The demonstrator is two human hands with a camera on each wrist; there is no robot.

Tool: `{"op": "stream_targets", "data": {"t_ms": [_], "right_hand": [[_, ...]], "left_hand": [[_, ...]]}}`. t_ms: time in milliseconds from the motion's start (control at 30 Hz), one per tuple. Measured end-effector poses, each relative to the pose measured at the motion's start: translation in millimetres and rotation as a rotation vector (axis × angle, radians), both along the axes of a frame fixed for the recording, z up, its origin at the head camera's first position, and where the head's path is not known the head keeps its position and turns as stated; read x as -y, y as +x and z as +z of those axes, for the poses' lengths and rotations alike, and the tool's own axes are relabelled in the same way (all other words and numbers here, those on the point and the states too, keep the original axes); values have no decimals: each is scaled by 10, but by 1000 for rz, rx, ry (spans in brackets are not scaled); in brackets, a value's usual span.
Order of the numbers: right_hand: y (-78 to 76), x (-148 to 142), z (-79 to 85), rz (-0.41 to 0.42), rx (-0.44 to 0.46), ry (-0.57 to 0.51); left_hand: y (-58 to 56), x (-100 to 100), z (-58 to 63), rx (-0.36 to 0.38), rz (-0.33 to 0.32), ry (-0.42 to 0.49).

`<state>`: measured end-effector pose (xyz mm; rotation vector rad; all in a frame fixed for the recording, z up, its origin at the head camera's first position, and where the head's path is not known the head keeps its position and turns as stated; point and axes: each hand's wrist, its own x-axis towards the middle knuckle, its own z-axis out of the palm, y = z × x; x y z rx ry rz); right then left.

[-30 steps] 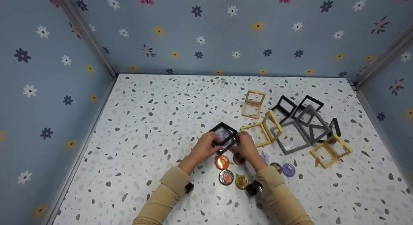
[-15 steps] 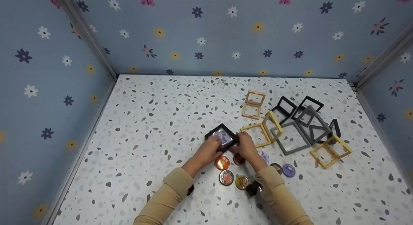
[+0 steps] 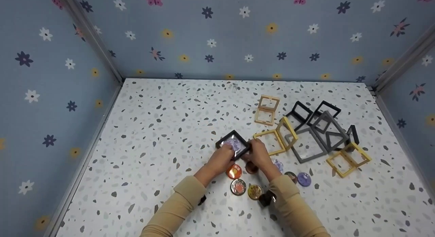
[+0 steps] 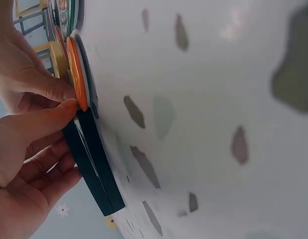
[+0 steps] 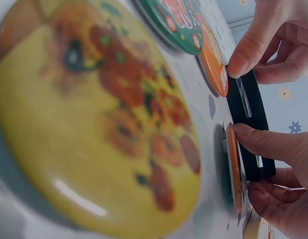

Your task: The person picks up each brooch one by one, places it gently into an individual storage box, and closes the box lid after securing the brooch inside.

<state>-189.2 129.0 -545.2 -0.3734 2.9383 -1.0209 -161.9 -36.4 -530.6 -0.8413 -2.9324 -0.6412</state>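
Note:
In the head view, a black square display frame (image 3: pixel 242 138) lies folded together, a purple-patterned badge (image 3: pixel 233 142) showing through its clear film. My left hand (image 3: pixel 221 158) has fingers over the film and its thumb at the near edge, gripping that side. At the right corner, my right hand (image 3: pixel 259 153) pinches the frame. An orange badge (image 3: pixel 234 171) and a brown badge (image 3: pixel 251 167) lie just below the frame. The left wrist view shows the frame (image 4: pixel 96 164) edge-on, its two halves together. A sunflower badge (image 5: pixel 109 124) fills much of the right wrist view.
More frames stand opened at the right: a tan one (image 3: pixel 265 116), a yellow one (image 3: pixel 279 148), a large grey one (image 3: pixel 311 159) and several others. Nearer badges include a dark-rimmed one (image 3: pixel 238 187), a yellow one (image 3: pixel 254 192) and a purple one (image 3: pixel 304 179). Patterned walls surround the speckled table (image 3: pixel 163 111).
The raised lid of the black frame has come down flat over the purple badge. My left hand has shifted slightly right and onto the film; my right hand has stayed nearly still.

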Motion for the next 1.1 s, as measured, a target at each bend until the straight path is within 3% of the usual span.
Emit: {"op": "stream_targets", "data": {"t_ms": [267, 600, 833, 1100], "right_hand": [[-8, 5, -34, -5, -3, -11], [-1, 22, 19, -4, 28, 18], [14, 24, 10, 7, 39, 23], [18, -23, 9, 45, 53, -26]], "left_hand": [[-5, -51, 16, -13, 2, -60], [0, -55, -2, -150, -92, -32], [1, -55, -5, -106, -81, -2], [4, -34, 41, -68, -18, -112]]}}
